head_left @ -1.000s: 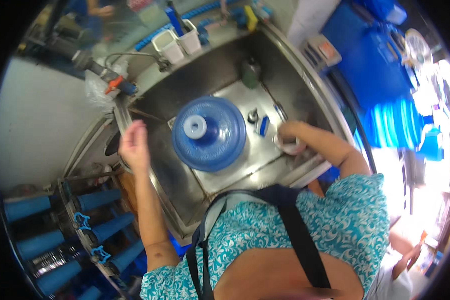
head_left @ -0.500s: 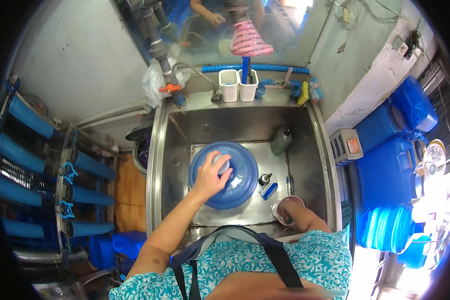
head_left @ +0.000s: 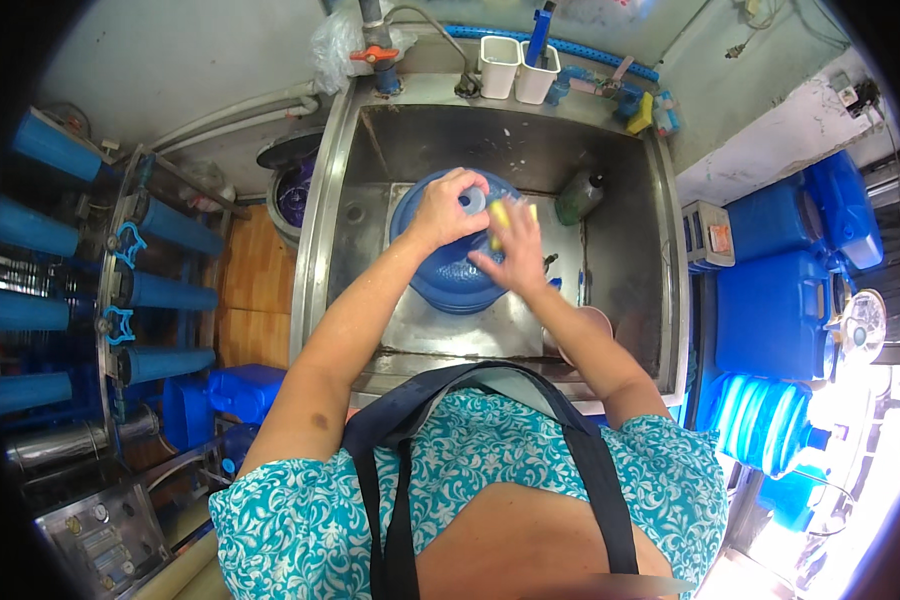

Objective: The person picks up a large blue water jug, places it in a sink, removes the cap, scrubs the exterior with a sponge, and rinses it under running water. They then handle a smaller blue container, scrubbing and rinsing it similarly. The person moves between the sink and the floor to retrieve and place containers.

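Jug [head_left: 460, 285] upright in the sink [head_left: 320, 270] | my left hand [head_left: 443, 212] curled round its neck | my right hand [head_left: 518, 250], blurred, holds a sponge [head_left: 497, 220] beside that neck, how tightly I cannot tell | scrubbing seems under way, unfinished; what remains doesn't show

We see a rectangular stainless-steel sink [head_left: 425, 338] whose floor carries a big round blue plastic jug [head_left: 454, 270], mouth upward. To its right, near the back corner, we find a translucent green bottle [head_left: 577, 200]; nearer us sits a pale pink round bowl [head_left: 598, 322], partly hidden.
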Action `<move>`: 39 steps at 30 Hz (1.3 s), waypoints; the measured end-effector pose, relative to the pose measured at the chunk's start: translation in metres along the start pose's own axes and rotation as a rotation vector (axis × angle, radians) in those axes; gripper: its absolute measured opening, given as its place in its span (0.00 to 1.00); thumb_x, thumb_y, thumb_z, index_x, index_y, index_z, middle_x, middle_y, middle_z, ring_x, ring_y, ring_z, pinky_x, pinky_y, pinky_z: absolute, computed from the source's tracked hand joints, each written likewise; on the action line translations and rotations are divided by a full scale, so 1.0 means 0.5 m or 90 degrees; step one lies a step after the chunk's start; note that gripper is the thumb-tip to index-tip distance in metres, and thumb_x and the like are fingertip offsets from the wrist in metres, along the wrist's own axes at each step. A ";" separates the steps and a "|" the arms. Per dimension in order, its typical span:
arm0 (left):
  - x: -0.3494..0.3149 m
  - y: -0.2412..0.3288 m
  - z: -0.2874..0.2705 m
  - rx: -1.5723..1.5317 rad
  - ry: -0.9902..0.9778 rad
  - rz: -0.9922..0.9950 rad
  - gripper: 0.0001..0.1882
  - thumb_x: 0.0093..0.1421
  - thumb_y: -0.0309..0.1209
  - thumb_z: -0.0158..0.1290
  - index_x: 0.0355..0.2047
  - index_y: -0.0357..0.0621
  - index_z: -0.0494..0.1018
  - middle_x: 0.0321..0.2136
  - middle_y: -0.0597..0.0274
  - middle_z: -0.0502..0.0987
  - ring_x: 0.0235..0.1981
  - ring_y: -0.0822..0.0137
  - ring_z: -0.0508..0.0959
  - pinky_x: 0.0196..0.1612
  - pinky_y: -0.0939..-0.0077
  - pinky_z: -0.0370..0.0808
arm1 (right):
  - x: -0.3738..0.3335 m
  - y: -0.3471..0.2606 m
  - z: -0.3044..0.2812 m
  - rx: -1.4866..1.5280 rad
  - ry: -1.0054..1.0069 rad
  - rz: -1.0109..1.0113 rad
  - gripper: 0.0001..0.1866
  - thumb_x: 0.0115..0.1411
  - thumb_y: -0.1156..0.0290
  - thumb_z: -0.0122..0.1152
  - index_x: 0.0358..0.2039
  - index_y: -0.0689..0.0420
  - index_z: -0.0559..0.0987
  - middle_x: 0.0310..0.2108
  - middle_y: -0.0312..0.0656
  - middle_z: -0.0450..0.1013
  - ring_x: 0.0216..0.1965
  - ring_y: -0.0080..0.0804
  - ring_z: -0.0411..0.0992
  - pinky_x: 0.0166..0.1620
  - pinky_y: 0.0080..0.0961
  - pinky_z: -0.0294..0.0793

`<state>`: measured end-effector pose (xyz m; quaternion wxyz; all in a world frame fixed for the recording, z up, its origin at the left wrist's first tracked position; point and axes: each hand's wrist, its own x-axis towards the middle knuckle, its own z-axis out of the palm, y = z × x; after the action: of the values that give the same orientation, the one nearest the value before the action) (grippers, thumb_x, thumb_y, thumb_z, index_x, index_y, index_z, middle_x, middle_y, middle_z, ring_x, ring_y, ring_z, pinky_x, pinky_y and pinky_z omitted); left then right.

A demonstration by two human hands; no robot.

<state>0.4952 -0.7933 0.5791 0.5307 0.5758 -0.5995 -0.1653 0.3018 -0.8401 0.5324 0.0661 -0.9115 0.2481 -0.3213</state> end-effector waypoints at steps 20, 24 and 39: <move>0.139 0.094 0.188 0.198 -0.166 0.035 0.13 0.43 0.36 0.63 0.31 0.51 0.78 0.34 0.52 0.76 0.37 0.46 0.79 0.40 0.54 0.77 | 0.105 -0.044 0.036 -0.078 -0.114 0.004 0.16 0.59 0.66 0.57 0.44 0.59 0.80 0.45 0.49 0.76 0.50 0.50 0.70 0.50 0.51 0.69; 0.179 0.015 0.104 0.136 -0.207 0.091 0.11 0.39 0.36 0.61 0.26 0.53 0.77 0.31 0.58 0.76 0.38 0.49 0.78 0.40 0.57 0.75 | 0.001 0.035 -0.023 0.072 0.122 -0.069 0.14 0.58 0.73 0.56 0.45 0.60 0.79 0.41 0.50 0.75 0.46 0.52 0.72 0.51 0.47 0.70; -0.154 0.116 -0.015 -0.078 -0.361 0.329 0.14 0.39 0.25 0.63 0.30 0.44 0.77 0.35 0.58 0.77 0.43 0.54 0.78 0.46 0.61 0.76 | 0.159 -0.029 0.038 0.479 -0.500 -0.435 0.10 0.56 0.67 0.62 0.36 0.56 0.83 0.49 0.46 0.77 0.50 0.46 0.73 0.57 0.44 0.69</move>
<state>0.4541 -0.7074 0.5944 0.4013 0.3044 -0.8369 -0.2144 0.3730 -0.8677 0.5654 0.3609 -0.9036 -0.2287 -0.0316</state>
